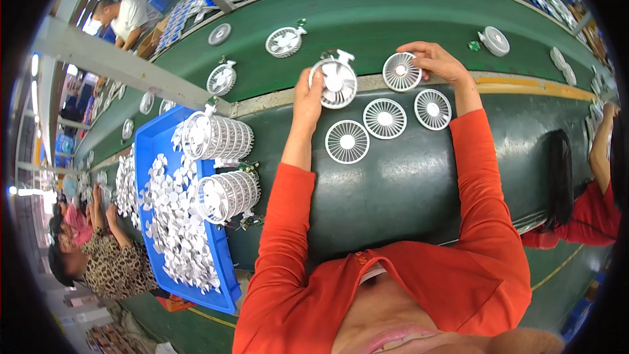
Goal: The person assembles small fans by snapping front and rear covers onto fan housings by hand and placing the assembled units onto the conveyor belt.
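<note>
My left hand grips the rim of a small white fan housing, whose blades face up. A bit of circuit board sticks out at its top. In my right hand is a round white fan grille, held by its right edge over the ledge between worktop and belt. Three more grilles lie on the dark green worktop just below: a left one, a middle one and a right one.
Left of me, a blue bin holds many loose white fan blades. Stacked fan housings lie beside it. Further fan parts rest on the green belt ahead. A grey post slants at left; co-workers sit on both sides.
</note>
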A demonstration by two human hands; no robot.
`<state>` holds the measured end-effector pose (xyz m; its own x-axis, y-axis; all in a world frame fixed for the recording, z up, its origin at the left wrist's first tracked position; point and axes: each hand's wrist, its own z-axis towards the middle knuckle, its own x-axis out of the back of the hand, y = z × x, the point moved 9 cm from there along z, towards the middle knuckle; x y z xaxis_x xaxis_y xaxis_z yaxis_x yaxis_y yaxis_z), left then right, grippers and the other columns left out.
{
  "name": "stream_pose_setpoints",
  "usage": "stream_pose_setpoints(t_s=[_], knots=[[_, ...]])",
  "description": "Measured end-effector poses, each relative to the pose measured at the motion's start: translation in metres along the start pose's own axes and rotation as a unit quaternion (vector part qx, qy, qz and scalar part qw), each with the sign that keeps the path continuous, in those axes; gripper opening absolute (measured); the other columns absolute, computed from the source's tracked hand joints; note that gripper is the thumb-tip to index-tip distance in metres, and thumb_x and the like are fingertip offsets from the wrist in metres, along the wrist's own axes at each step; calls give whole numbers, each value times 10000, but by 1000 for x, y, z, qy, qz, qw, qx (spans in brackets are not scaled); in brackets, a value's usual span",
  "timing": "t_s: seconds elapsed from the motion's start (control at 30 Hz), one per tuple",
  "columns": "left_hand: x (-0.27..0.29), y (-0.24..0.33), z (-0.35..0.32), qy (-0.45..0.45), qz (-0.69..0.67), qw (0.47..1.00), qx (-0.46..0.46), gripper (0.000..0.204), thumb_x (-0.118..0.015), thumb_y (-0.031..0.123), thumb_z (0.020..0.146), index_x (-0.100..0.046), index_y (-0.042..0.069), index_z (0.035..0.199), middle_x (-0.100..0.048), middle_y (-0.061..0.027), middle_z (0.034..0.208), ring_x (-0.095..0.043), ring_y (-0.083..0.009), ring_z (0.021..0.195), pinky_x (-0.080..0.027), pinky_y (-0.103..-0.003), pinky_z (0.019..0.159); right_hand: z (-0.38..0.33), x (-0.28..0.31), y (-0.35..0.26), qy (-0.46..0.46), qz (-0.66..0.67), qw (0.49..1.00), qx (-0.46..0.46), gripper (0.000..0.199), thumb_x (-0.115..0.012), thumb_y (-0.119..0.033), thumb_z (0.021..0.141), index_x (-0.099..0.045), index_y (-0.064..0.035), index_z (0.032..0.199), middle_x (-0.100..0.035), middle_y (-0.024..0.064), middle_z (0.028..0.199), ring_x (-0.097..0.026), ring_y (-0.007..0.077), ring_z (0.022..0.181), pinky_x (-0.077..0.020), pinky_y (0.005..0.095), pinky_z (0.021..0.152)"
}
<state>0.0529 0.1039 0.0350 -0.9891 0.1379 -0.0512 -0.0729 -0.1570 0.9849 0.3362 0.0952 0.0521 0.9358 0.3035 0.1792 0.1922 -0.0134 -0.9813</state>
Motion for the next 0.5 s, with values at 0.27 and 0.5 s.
stream_pose_setpoints(t_s=[0.27, 0.5], knots=[[62, 41, 108, 224, 392, 878, -157, 315, -606, 262, 854, -657, -4, 1013, -449, -268, 1323, -405, -425, 1223, -375, -477, 1008, -1, 2, -14, 168, -374, 901, 138, 405, -669, -248, 787, -630, -3, 1107, -629, 190, 1117, -600, 340, 1022, -453, 387, 919], [78, -16, 120, 186, 401, 897, 20, 313, -478, 279, 907, -631, 7, 919, -635, -246, 966, -601, -426, 925, -475, -510, 812, 0, -43, -18, 177, -499, 846, 67, 521, -751, -294, 725, -596, -126, 1193, -488, 223, 1320, -452, 381, 1209, -391, 496, 963]])
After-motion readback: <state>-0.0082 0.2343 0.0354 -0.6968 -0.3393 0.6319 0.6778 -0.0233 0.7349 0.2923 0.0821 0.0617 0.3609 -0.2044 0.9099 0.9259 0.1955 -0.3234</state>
